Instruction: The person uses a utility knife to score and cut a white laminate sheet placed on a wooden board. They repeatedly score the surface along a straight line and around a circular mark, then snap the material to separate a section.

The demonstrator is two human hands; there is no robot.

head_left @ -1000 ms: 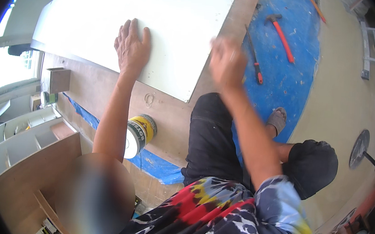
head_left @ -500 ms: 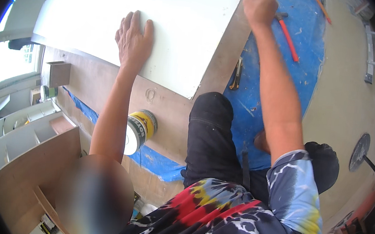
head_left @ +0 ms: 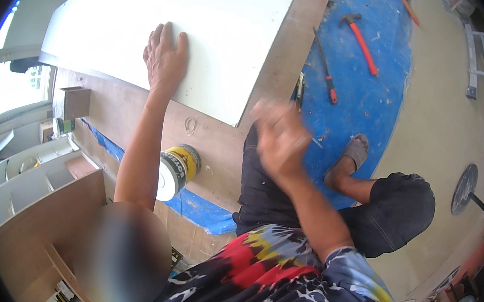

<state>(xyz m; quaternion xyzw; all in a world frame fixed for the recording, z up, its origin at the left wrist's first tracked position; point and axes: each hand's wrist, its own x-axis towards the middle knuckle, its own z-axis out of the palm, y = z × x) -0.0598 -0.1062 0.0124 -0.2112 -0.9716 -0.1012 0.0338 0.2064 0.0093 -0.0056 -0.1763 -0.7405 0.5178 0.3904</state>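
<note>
My left hand [head_left: 166,59] lies flat with fingers spread on a large white panel [head_left: 223,38], near its near edge. My right hand [head_left: 282,140] hangs over my bent knee, just off the panel's near right corner. Motion smears its fingers, so I cannot make out whether it holds anything. Right of the panel, on a blue sheet [head_left: 386,101], lie a screwdriver [head_left: 327,72] with a red and black handle and a claw hammer [head_left: 363,45] with a red handle. A utility knife [head_left: 300,89] rests by the board's edge, partly behind my right hand.
Under the panel is a brown board [head_left: 219,149] bearing a paint can [head_left: 179,168] and a small loop of string [head_left: 190,125]. An open box [head_left: 76,103] stands at the far left, with a shelf unit [head_left: 36,175] nearer. A ladder [head_left: 477,63] lies at the far right.
My right hand has come back from the panel's far right edge toward my knee. The screwdriver, out of sight before, now shows. My left hand stays on the panel.
</note>
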